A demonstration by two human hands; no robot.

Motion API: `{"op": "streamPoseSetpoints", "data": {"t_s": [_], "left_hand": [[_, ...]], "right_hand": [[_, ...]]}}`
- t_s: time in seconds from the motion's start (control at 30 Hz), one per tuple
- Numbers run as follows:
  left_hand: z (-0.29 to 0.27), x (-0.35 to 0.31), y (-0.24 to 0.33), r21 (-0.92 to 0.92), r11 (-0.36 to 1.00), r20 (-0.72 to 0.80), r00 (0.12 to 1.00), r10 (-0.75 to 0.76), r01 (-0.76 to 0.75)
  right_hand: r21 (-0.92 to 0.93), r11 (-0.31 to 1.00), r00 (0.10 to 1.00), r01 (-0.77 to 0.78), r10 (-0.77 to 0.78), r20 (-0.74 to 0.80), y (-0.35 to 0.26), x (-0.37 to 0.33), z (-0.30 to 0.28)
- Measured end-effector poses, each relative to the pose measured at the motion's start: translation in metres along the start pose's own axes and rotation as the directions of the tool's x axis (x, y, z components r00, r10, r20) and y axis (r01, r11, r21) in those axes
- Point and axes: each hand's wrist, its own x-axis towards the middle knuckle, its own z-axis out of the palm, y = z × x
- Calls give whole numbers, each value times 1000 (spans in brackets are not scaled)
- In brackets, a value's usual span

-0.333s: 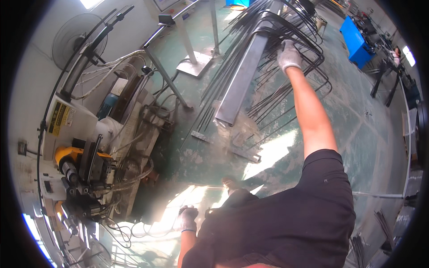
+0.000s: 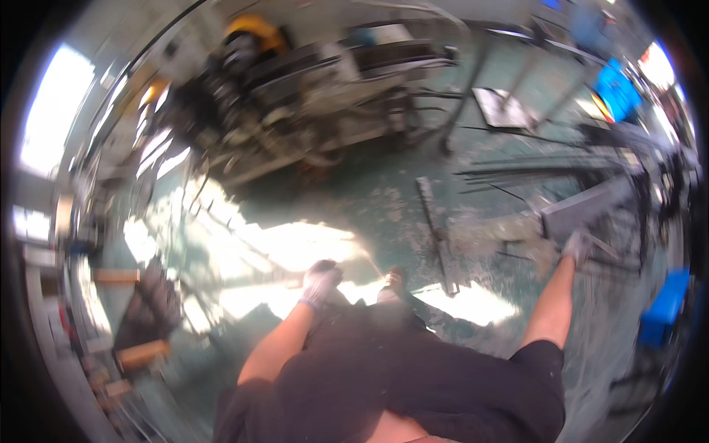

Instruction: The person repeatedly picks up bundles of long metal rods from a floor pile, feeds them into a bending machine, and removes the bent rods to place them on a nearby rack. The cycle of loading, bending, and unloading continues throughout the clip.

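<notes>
Motion blur softens the whole head view. My left hand (image 2: 321, 283), in a pale glove with dark fingertips, hangs in front of my body with its fingers curled in; no object shows in it. Out to the right, my gloved right hand (image 2: 578, 245) is at the near side of a grey metal beam (image 2: 587, 209). Its fingers are too smeared to show whether they grip anything. Long thin dark rods (image 2: 532, 176) lie beyond the beam, and bent dark rods (image 2: 641, 214) stand to its right.
A machine with a yellow part (image 2: 255, 33) and hoses stands at the far left. On the green floor lie a narrow metal bar (image 2: 436, 232) and a pale base plate (image 2: 502, 108). Blue equipment (image 2: 665, 306) is at the right, with wood-ended items (image 2: 144, 354) at the left.
My view has swung to the left, so the rods and beam now sit farther right. My right hand has come away from the bent rods' upper part toward the beam's near end.
</notes>
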Motion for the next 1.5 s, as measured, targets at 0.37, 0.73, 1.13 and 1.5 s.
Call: {"op": "streamPoseSetpoints", "data": {"t_s": [0.37, 0.73, 1.13, 1.5], "left_hand": [[-116, -60, -141, -357, 931, -229, 960, -161, 71], [-351, -103, -350, -676, 718, -541, 773, -331, -166], [-432, -123, -493, -947, 249, -320, 675, -665, -204], [-648, -167, -557, -784, 618, -565, 487, -666, -65]], "right_hand": [[220, 769, 106, 600, -349, 931, 30, -554, 120], [417, 772, 114, 480, -527, 842, -163, -798, 148], [599, 208, -452, 773, -481, 751, -269, -1191, 77], [687, 20, -646, 726, -322, 692, -305, -1559, 151]]}}
